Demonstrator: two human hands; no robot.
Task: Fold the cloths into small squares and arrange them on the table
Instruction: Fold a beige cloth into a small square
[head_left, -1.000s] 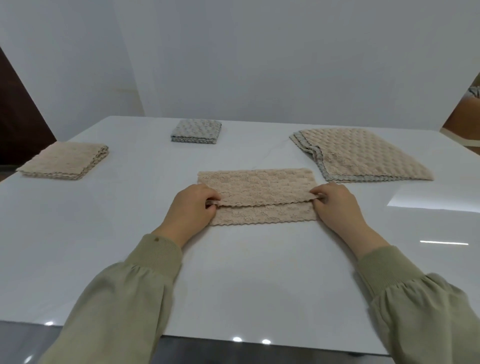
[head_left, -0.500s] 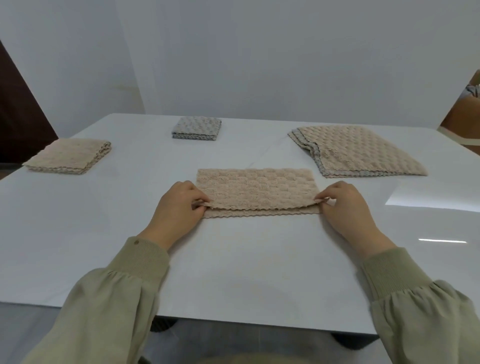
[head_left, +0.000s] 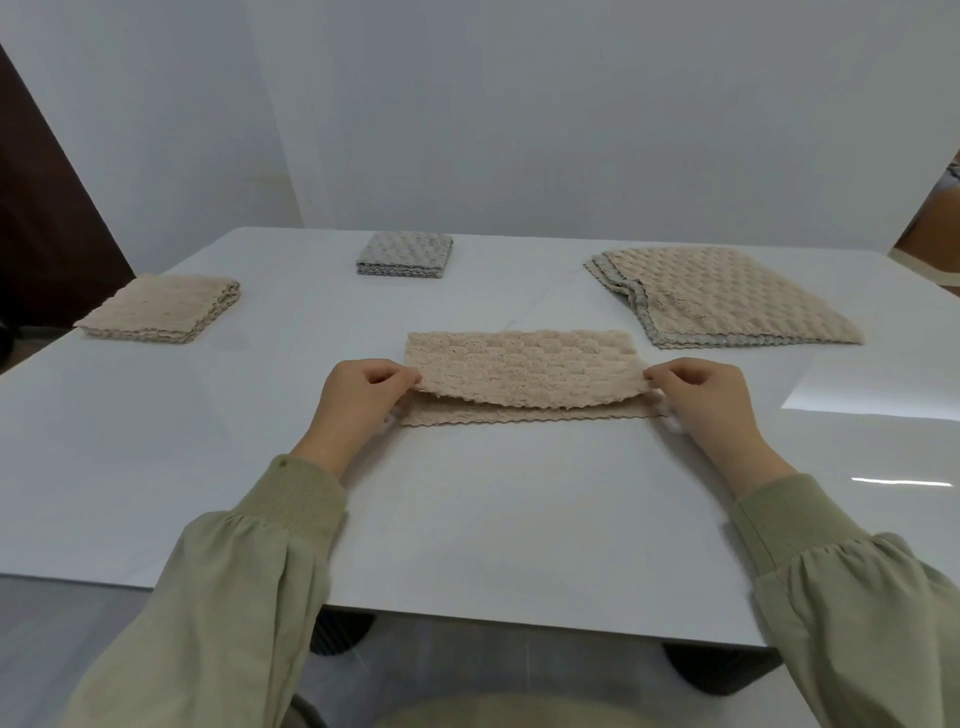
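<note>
A beige textured cloth (head_left: 524, 366) lies folded in half as a long strip in the middle of the white table (head_left: 467, 519). My left hand (head_left: 358, 395) pinches the near left corner of its top layer. My right hand (head_left: 706, 397) pinches the near right corner. The top layer's near edge is lifted slightly and sits just behind the bottom layer's edge. A folded beige square (head_left: 161, 309) lies at the far left, and a folded grey square (head_left: 405, 253) at the far middle. A stack of unfolded beige and grey cloths (head_left: 722, 296) lies at the far right.
A white wall stands behind the table. The table's near edge runs across the lower part of the view, with dark table legs (head_left: 340, 634) under it. A dark door or panel (head_left: 47, 228) is at the far left.
Both hands have drawn the top layer's near edge toward me, almost over the bottom edge, and now hold it slightly raised. The camera has tilted a little.
</note>
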